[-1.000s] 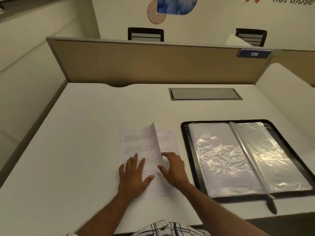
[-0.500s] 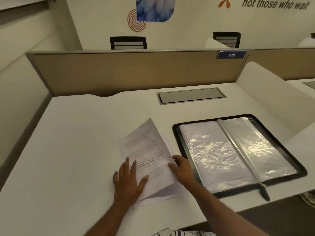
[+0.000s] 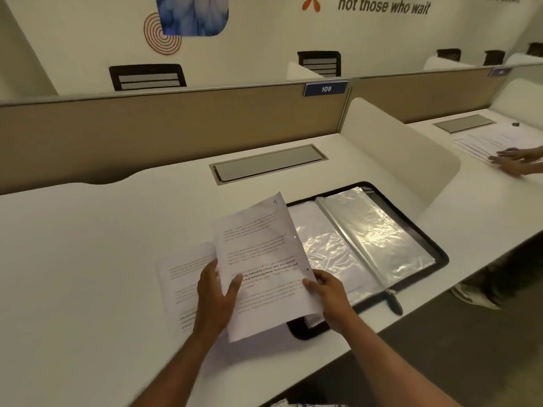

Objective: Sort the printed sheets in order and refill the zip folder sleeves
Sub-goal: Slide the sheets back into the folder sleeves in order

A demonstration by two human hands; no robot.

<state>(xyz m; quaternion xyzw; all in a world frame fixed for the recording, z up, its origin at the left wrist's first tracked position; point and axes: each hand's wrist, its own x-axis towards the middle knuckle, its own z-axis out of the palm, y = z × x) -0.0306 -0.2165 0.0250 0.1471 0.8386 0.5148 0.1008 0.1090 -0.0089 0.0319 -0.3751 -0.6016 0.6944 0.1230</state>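
A white desk [image 3: 88,259] fills most of the view. A tan partition [image 3: 176,127] backs it from 9 to 1 o'clock, and a white rounded divider [image 3: 396,148] closes it off at 2 o'clock.

The black zip folder [image 3: 440,257] lies flat and wide open on the desk at 3 o'clock of the view's middle, reaching the desk's near edge. Inside it are clear glossy sleeves [image 3: 373,230], fanned into a left bank and a right bank about a central spine. The left bank looks whitish; whether any paper is in the sleeves cannot be told.

At 12 o'clock of the folder a grey rectangular hatch [image 3: 267,163] is set flush in the desk.

A printed sheet [image 3: 264,245] is lifted off the desk and tilted, its top corner pointing to 1 o'clock, and it covers the folder's left edge. A second sheet [image 3: 182,277] lies flat on the desk at 9 o'clock of it, partly under it.

The left hand [image 3: 216,298] grasps the lifted sheet at its left edge, thumb across the printed face. The right hand [image 3: 332,295] pinches its lower right edge, thumb on top and the other fingers curled beneath.

At 3 o'clock, past the divider, another person's hand [image 3: 514,161] lies flat on papers [image 3: 482,142].

The zip pull [image 3: 393,302] hangs at the folder's near rim, at 5 o'clock.

A blue number plate [image 3: 325,89] reading 109 is fixed to the partition at 1 o'clock.
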